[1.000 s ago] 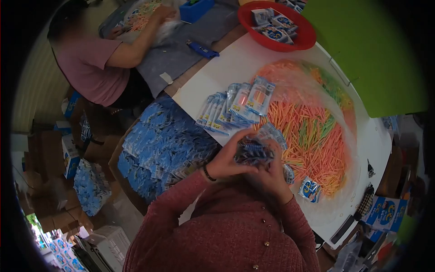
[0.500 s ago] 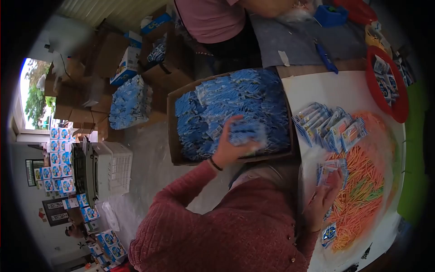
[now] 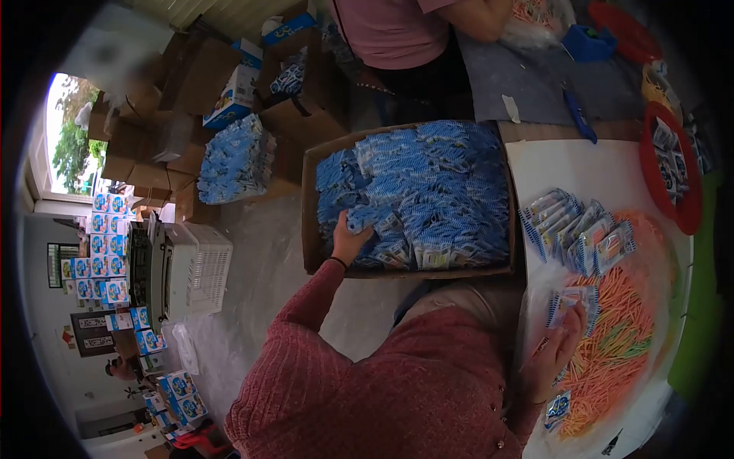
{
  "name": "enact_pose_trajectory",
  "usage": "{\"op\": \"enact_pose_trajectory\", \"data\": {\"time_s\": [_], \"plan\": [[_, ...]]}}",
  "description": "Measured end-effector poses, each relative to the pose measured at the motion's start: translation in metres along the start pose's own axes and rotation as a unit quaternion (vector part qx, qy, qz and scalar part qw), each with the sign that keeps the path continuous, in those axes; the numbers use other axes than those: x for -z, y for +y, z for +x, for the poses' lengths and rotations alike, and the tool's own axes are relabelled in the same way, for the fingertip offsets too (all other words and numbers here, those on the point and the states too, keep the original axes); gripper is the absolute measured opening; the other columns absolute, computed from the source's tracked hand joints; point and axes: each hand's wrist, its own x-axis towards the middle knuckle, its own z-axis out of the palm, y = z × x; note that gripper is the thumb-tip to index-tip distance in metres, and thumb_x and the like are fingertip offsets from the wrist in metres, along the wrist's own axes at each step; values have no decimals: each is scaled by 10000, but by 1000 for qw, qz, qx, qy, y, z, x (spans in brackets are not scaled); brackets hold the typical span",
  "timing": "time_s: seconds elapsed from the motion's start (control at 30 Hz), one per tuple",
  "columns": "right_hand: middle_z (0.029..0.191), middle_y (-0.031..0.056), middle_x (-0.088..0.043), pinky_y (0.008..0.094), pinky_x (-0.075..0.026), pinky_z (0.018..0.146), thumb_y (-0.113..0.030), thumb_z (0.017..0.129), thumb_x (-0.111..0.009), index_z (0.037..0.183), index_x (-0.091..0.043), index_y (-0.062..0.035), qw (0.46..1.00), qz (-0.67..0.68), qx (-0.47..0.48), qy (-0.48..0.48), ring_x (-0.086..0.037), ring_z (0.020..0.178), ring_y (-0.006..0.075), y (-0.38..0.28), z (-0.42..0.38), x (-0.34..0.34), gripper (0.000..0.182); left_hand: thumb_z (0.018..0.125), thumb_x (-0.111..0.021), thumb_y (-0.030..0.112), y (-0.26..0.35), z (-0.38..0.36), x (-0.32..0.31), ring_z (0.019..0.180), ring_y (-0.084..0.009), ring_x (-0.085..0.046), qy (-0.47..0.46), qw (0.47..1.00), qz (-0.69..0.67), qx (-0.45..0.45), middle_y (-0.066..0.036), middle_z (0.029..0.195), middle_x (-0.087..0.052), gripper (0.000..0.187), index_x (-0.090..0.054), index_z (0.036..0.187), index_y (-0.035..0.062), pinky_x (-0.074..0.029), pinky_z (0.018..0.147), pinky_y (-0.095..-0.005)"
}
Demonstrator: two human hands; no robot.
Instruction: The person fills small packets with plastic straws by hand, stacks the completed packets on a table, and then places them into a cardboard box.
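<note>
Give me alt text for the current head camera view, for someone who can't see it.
A person's left hand touches blue packets in a cardboard box, while their right hand touches a clear, blue-striped packet at the edge of a heap of orange and green sticks on a white table. Another person in a pink top is nearby.

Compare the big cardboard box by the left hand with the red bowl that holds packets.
The cardboard box is brown and rectangular, the red bowl round. The box is larger, packed tight with blue packets; the bowl holds far fewer. The left hand is in the box; the bowl is untouched. Both are open containers of packets.
</note>
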Motion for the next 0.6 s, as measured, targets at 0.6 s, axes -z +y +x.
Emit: {"op": "enact_pose_trajectory", "data": {"time_s": [0.6], "plan": [[1350, 145, -456, 365, -348, 1034, -73, 949, -434, 1204, -523, 5, 999, 26, 22, 39, -432, 1253, 268, 8, 2, 9, 281, 922, -599, 340, -37, -9, -38, 1441, -326, -138, -38, 973, -219, 66, -204, 1564, -87, 903, 16, 1511, 38, -148, 1152, -386]]}}
